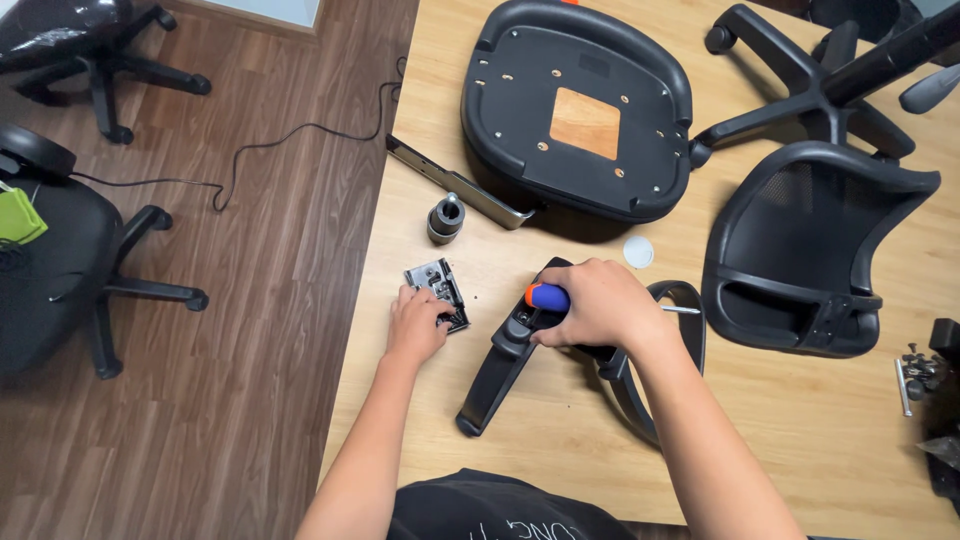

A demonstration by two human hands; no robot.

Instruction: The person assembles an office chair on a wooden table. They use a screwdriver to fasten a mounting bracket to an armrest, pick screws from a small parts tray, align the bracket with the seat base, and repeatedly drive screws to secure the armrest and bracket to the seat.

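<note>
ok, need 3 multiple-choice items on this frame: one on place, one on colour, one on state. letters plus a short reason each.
1. Where does the left hand rest?
A. on the small parts tray near the table edge
B. on the mesh backrest
C. on the floor

2. What colours is the handle of the screwdriver in the right hand?
A. green and white
B. orange and blue
C. all black

3. How does the seat pan lie on the table?
A. cushion side up
B. standing on its edge
C. underside up, with the wooden patch and screw holes showing

Answers:
1 A: the fingers lie on the tray beside the black armrest.
2 B: an orange tip and a blue grip stick out of the fist.
3 C: the plastic underside with its holes faces the camera.
</note>
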